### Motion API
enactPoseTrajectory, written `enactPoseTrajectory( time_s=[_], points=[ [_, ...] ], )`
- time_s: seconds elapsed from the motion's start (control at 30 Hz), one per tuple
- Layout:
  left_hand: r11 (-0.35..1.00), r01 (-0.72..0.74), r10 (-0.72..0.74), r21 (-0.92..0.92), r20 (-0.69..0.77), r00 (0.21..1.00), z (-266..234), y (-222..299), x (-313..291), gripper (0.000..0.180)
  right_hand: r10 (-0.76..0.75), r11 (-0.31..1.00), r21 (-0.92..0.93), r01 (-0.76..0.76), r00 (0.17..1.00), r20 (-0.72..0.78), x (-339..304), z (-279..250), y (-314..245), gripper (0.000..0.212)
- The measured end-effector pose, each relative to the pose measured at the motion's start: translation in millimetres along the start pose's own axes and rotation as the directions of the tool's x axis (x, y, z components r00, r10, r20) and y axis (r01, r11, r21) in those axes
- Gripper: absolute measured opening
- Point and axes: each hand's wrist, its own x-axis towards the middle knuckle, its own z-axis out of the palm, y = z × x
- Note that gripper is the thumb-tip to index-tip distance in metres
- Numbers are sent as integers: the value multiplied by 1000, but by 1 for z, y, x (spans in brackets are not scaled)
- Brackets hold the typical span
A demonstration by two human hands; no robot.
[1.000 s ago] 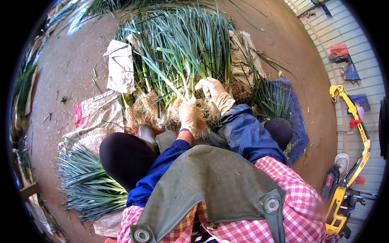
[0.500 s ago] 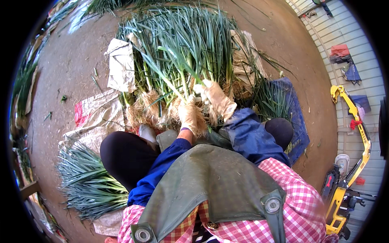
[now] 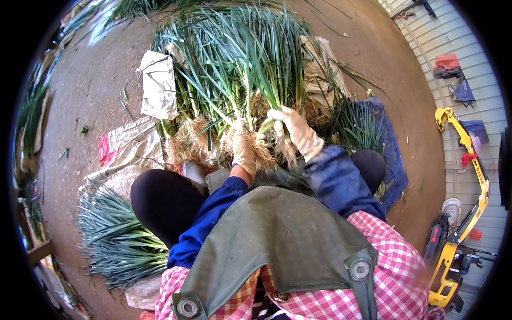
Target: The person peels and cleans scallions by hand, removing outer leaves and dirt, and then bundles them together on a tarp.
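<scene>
A large heap of green onions [image 3: 250, 48] lies in front of me, leaves away and stringy roots toward me. My left hand [image 3: 244, 149], in a pale glove, is closed around the lower ends of a few green onions, and roots [image 3: 261, 154] spill out beside it. To its right, my right hand [image 3: 298, 130], gloved too, is closed on the white base of a green onion [image 3: 271, 96]. That stalk's leaves slant up over the heap, and roots [image 3: 287, 152] hang below the hand. The fingertips are partly hidden among the stalks.
At my left knee, a trimmed pile of green onions [image 3: 120, 240] rests on pale sacking [image 3: 144, 293]. More greens [image 3: 365, 128] lie on a blue sheet [image 3: 394, 160] at right. A yellow excavator-like machine [image 3: 450, 256] stands by the ribbed wall [image 3: 469, 42].
My right hand has moved slightly right and down, away from my left, with a green onion in it. The stalks in my left hand now lean closer to the heap.
</scene>
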Motion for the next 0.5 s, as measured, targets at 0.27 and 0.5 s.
enactPoseTrajectory(
  time_s=[0.27,0.5],
  points=[
    [965,24,3,-261,102,995,6,-7,6,31,220,963,136,-235,969,117,68,10,27,29],
    [980,17,-8,-201,44,999,8,-7,3,43,85,991,98,-89,995,47,71,3,48,21]
  ],
)
